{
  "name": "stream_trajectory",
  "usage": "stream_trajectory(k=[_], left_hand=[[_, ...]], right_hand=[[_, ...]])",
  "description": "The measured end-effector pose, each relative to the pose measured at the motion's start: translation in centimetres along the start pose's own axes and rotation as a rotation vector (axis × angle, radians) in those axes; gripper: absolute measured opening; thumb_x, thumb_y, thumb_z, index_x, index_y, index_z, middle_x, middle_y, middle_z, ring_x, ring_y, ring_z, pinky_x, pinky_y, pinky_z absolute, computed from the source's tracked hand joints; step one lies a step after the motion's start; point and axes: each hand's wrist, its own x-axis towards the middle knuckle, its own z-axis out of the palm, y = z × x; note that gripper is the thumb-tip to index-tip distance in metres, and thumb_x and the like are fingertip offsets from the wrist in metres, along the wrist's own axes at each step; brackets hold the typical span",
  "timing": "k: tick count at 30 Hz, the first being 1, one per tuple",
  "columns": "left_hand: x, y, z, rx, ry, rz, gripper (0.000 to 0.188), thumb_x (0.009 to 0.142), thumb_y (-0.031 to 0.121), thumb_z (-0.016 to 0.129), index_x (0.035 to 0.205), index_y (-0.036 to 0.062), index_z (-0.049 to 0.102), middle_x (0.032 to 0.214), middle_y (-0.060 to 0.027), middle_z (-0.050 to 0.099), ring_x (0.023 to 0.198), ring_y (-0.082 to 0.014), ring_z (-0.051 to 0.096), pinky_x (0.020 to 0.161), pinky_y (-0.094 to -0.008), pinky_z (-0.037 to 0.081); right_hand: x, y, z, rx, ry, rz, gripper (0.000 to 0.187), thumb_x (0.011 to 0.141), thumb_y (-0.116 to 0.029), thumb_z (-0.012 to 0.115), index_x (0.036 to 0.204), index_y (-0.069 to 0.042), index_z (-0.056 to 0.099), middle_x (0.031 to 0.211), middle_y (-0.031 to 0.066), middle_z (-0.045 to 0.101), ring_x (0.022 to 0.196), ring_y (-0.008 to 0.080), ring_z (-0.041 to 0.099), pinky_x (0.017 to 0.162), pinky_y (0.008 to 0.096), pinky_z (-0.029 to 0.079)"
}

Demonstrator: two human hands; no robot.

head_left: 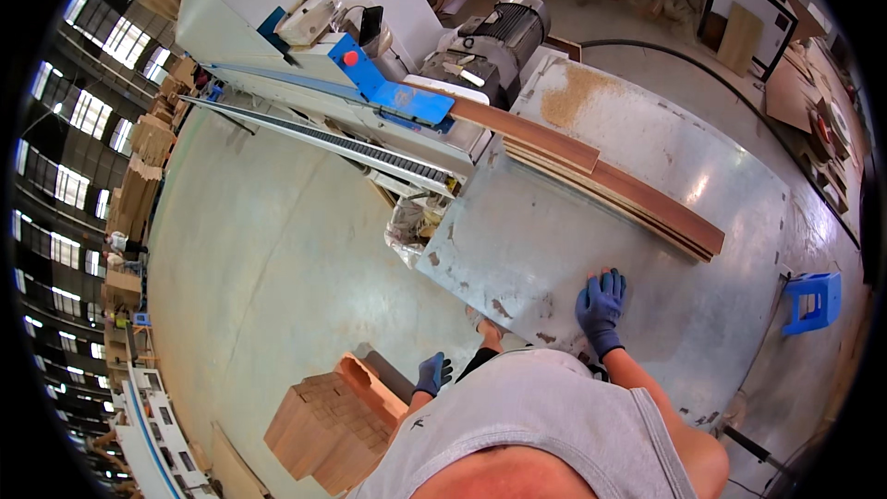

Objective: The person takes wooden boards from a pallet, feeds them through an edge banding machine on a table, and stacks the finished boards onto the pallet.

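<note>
My right hand (601, 305), in a blue glove, lies flat with fingers spread on the grey metal table (545, 240); nothing is in it. My left hand (432, 373), also in a blue glove, hangs low beside my body just above a stack of brown wooden boards (328, 425) on the floor; its fingers look loosely curled and I see nothing in it. A pile of long brown wooden strips (601, 180) lies across the far side of the table, well beyond my right hand.
A grey and blue woodworking machine (323, 65) with a conveyor track (370, 150) and an electric motor (504, 37) stands behind the table. Sawdust (573, 92) lies on the table's far corner. A blue plastic stool (813, 300) stands at the right. More board stacks line the left.
</note>
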Motion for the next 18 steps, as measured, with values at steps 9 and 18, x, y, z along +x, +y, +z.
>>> stream_trajectory(k=[9,18], left_hand=[[0.8,-0.4,0.0,-0.002,0.019,-0.027,0.046,0.092,0.036,0.061,0.129,0.0088,0.054,0.119,-0.0131,0.064,0.098,-0.0306,0.063,0.081,-0.0463,0.052],[3.1,5.8,0.6,-0.322,-0.036,0.06,0.036,0.092,0.037,0.062,0.117,0.0122,0.056,0.116,-0.0107,0.064,0.093,-0.0297,0.064,0.081,-0.0475,0.052]], right_hand=[[-0.2,0.2,0.4,0.005,-0.005,-0.01,0.029,0.076,-0.012,0.063,0.103,-0.003,0.067,0.119,0.0242,0.058,0.118,0.0448,0.051,0.106,0.0567,0.036],[-0.4,0.5,1.3,-0.044,-0.017,-0.02,0.029,0.077,-0.015,0.063,0.103,-0.004,0.066,0.119,0.0232,0.058,0.12,0.0444,0.05,0.106,0.0576,0.036]])
